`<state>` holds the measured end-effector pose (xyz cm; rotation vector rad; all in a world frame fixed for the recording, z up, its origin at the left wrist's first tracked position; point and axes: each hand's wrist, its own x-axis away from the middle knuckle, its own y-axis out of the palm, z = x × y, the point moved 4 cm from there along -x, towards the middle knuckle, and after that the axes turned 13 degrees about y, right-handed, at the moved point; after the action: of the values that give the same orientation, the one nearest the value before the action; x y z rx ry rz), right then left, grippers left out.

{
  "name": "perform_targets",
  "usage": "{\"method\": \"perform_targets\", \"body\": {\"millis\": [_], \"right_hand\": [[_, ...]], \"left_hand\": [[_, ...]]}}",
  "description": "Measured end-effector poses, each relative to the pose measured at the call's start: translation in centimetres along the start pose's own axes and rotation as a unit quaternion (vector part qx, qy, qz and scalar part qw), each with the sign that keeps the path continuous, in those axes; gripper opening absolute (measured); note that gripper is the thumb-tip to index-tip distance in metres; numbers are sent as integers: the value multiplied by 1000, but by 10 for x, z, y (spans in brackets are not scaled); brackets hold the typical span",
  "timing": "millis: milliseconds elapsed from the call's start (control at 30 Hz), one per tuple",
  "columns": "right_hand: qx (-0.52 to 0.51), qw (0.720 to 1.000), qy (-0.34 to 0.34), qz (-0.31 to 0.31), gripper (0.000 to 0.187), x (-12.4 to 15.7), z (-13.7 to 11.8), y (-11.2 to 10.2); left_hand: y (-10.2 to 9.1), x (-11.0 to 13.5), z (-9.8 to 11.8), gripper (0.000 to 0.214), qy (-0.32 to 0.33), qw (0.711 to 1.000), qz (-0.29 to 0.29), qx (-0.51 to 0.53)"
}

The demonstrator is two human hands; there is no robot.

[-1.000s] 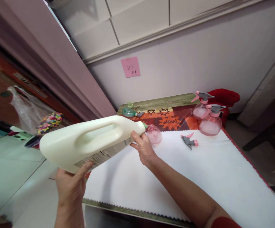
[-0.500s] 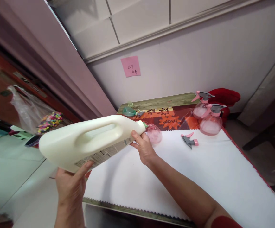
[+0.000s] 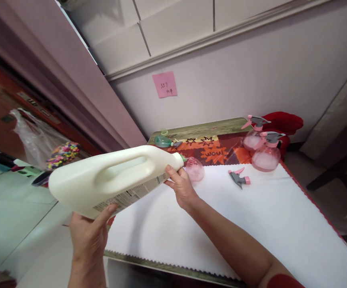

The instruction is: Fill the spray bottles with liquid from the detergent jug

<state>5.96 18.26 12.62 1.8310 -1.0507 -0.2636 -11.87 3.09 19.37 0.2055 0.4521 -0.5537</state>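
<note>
A large cream detergent jug (image 3: 101, 176) lies tilted across the view, its neck pointing right and its green spout at the mouth of a small pink spray bottle (image 3: 195, 171). My left hand (image 3: 91, 228) is wrapped round the jug's lower end, thumb over the printed label. Near the neck, my right hand (image 3: 181, 186) grips the jug from below. The pink bottle stands upright without its top and has pale contents. A grey and pink spray head (image 3: 239, 178) with a thin tube lies on the white table cover (image 3: 221, 224), right of the bottle.
Two pink spray bottles with heads on, one in front (image 3: 266, 156) and one behind (image 3: 252, 138), stand at the back right beside a red cloth (image 3: 284, 122). A green spray bottle (image 3: 163, 141) lies at the back left. A plastic bag (image 3: 31, 132) hangs at far left.
</note>
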Motion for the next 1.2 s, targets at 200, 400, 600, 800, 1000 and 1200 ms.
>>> {"method": "perform_targets", "body": {"millis": [200, 400, 600, 800, 1000, 1200], "right_hand": [[2, 1000, -3, -2, 60, 0, -2, 0], [4, 1000, -4, -5, 63, 0, -2, 0], [-2, 1000, -5, -5, 64, 0, -2, -1], [-3, 1000, -4, -5, 64, 0, -2, -1], [-4, 1000, -5, -8, 66, 1, -3, -1], [-9, 1000, -4, -9, 65, 1, -4, -1]], "left_hand": [[1, 0, 1, 53, -3, 1000, 5, -5], [2, 0, 0, 60, 18, 1000, -5, 6], [2, 0, 0, 63, 17, 1000, -7, 20], [2, 1, 1, 64, 16, 1000, -8, 17], [4, 1, 2, 66, 18, 1000, -5, 17], [5, 0, 4, 64, 38, 999, -9, 24]]}}
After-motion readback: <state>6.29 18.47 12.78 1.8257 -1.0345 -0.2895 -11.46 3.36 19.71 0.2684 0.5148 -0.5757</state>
